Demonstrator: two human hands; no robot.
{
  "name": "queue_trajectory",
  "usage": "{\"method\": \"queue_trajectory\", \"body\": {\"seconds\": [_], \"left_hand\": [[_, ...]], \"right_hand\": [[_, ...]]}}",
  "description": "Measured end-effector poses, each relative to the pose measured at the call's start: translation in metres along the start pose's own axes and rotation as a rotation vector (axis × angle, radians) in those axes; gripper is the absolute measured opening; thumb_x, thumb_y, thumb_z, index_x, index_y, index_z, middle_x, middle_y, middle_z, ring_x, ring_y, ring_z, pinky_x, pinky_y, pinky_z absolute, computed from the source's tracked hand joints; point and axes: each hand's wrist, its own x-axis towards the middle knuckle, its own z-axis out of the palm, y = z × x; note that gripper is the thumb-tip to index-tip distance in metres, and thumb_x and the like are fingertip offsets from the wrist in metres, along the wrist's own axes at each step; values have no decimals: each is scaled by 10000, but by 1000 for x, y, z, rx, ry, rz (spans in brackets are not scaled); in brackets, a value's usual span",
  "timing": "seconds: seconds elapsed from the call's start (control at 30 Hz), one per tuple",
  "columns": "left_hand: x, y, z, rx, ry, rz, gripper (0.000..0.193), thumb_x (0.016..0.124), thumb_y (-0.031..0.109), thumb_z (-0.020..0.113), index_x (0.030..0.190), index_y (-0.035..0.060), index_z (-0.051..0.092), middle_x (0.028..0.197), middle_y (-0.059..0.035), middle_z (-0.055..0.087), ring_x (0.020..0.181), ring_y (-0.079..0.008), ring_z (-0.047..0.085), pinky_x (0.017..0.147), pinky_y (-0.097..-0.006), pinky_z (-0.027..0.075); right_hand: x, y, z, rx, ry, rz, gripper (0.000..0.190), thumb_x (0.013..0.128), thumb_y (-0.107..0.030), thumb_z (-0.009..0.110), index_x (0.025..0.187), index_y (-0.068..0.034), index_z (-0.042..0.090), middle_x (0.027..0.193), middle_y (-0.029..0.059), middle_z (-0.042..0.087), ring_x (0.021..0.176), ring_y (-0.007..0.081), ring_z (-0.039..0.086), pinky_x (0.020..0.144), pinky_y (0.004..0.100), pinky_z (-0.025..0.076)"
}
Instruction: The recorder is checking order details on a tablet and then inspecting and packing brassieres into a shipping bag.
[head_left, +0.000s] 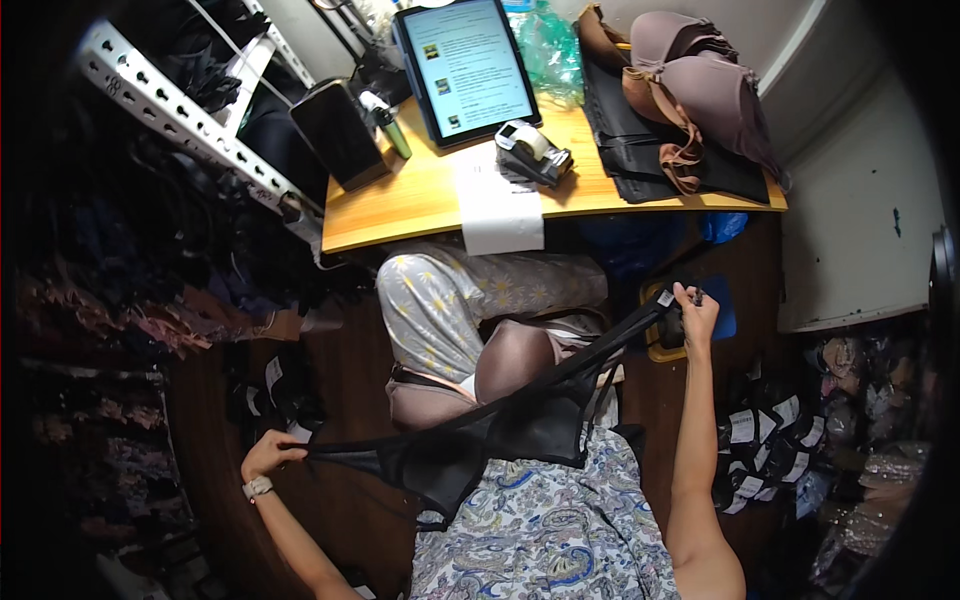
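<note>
A black bra (529, 424) is stretched out between my two hands, its cups hanging in front of my paisley top. My left hand (271, 454), with a watch on the wrist, pinches one end of its band. The other end, which bears a small white tag, is gripped by my right hand (697, 311), raised higher and farther out. On my lap, partly behind the black band, lie mauve bras with smooth cups (517, 360). My legs in daisy-print trousers (427, 315) are folded beneath them.
A wooden desk (405, 217) ahead holds a lit tablet (469, 71), a tape dispenser (534, 152), a printed paper sheet (501, 217), black bags (626, 161) and a mauve bra (709, 94). A perforated metal shelf frame (187, 116) stands left. Labelled black packages (772, 442) lie right.
</note>
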Motion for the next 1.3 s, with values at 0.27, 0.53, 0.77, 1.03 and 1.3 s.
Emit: {"method": "queue_trajectory", "body": {"seconds": [0.27, 0.53, 0.77, 1.03, 1.3], "left_hand": [[-21, -38, 4, -564, 240, 47, 254, 833, 199, 659, 903, -18, 547, 713, -56, 592, 673, -182, 654, 593, -296, 578], [19, -19, 20, -266, 225, -235, 340, 949, 308, 463, 975, -6, 592, 811, -88, 649, 697, -187, 663, 545, -239, 523], [59, 113, 98, 336, 618, 332, 353, 859, 274, 574, 1066, -8, 621, 978, -198, 638, 896, -305, 622, 786, -362, 474], [104, 242, 228, 169, 124, 878, 295, 835, 87, 605, 1116, -1, 577, 860, -147, 647, 757, -248, 628, 686, -294, 487], [152, 270, 252, -110, -396, 633, 424, 838, 52, 620, 1230, -33, 482, 816, -31, 625, 718, -67, 550, 668, -232, 451]], "right_hand": [[1, -29, -4, 9, 65, 27, 232, 781, -146, 721, 664, -9, 575, 599, -72, 444, 546, 16, 337, 490, 201, 263], [0, -55, -3, 40, 101, 7, 235, 781, -150, 732, 668, -38, 560, 611, -82, 433, 546, 7, 332, 482, 187, 249], [1, -62, -2, -33, 107, -3, 265, 771, -210, 750, 703, -19, 580, 599, -84, 419, 533, 1, 308, 464, 197, 210], [-6, -72, 2, 32, 93, -38, 235, 785, -153, 732, 669, -47, 556, 604, -80, 452, 536, 0, 352, 470, 181, 263], [-18, -94, 17, -243, 238, -334, 311, 777, -137, 724, 989, 62, 612, 895, 89, 616, 802, 132, 593, 682, 248, 469]]}}
